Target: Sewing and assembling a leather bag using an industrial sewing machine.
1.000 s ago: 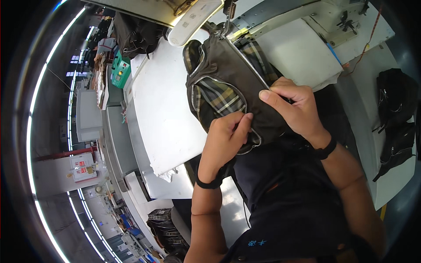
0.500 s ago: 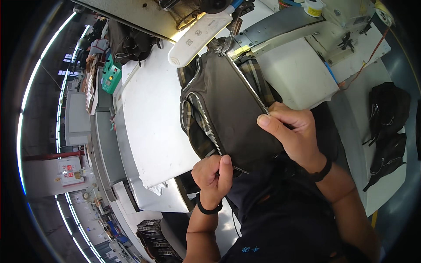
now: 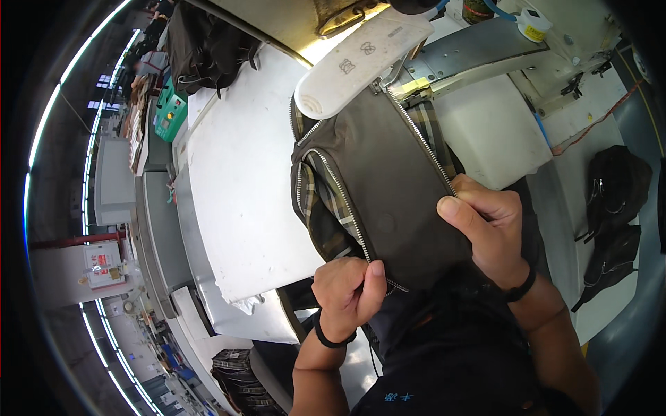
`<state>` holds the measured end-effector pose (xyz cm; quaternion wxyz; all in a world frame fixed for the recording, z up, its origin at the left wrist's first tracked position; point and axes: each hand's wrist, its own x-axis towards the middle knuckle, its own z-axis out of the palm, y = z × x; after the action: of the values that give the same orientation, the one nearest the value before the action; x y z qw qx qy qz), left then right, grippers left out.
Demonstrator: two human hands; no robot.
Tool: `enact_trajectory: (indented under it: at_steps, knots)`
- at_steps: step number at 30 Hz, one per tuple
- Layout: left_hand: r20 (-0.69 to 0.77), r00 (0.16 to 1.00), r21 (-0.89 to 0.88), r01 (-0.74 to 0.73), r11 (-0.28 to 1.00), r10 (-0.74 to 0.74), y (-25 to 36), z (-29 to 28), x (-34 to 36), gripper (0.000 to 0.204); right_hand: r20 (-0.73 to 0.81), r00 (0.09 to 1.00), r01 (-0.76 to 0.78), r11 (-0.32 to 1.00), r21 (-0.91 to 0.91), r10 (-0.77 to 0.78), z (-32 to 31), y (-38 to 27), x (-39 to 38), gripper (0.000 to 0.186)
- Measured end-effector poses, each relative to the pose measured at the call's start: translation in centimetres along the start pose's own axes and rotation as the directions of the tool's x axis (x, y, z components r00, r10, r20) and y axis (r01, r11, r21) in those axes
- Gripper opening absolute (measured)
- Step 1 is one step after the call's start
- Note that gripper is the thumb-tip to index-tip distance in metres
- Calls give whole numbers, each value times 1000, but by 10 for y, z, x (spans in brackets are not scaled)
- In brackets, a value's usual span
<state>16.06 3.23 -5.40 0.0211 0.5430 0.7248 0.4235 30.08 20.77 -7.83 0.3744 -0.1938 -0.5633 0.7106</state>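
A dark olive-brown fabric piece (image 3: pixel 388 173), perhaps a bag, with metal zippers and plaid lining, stretches from the sewing machine (image 3: pixel 472 59) toward my body. My left hand (image 3: pixel 349 291) is closed on its lower left zipper edge, thumb on top. Farther up on the right, my right hand (image 3: pixel 489 229) pinches the long right zipper edge between thumb and fingers. The far end of that zipper lies at the presser foot, partly hidden by a white rounded cover (image 3: pixel 361 62). Plaid lining (image 3: pixel 326 208) shows through an opening on the left.
A white worktop (image 3: pixel 243 180) extends to the left. Dark zippered pieces (image 3: pixel 610 222) lie on the right, and a dark bundle (image 3: pixel 208 52) sits at the back left beside a green machine (image 3: pixel 171 111). A thread spool (image 3: pixel 533 24) stands by the sewing machine.
The whole scene has shifted slightly right and down in the picture, mostly from the view moving. Both hands keep their grips on the fabric piece's zipper edges.
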Motion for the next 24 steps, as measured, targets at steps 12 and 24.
enact_trajectory:
  at_steps: [12, 24]
  knots:
    - [-12, 978, -92, 208, 974, -210, -5, 1, 15, 28, -3, 1000, -15, 998, -66, 15, 6, -1, 26, 21]
    - [-8, 958, -96, 284, 954, -286, -28, -5, 49, 28, -38, 999, -7, 1000, -9, 7, 20, 10, 59, 21]
